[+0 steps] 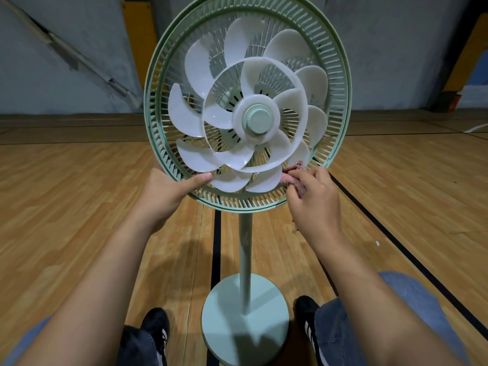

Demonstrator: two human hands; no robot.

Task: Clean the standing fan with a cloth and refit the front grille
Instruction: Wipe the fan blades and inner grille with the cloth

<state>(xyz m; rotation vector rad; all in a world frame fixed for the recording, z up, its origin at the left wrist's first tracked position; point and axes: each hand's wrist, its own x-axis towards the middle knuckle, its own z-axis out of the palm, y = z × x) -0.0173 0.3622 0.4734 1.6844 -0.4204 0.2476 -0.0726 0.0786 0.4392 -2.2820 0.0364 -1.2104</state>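
A pale green standing fan (244, 249) stands on the wooden floor in front of me, its front grille off. The white translucent blades (237, 122) are bare inside the green rear grille (340, 83). My left hand (169, 191) grips the rim of the rear grille at the lower left, thumb lying across the slats. My right hand (314, 196) pinches a small pink cloth (291, 174) against a lower-right blade. The front grille is not in view.
The fan's round base (245, 323) sits between my two black shoes (157, 326). Black lines (217, 233) run across the wooden floor. A grey wall with yellow pads (134, 35) stands behind, and a diagonal rail (79, 59) at the upper left.
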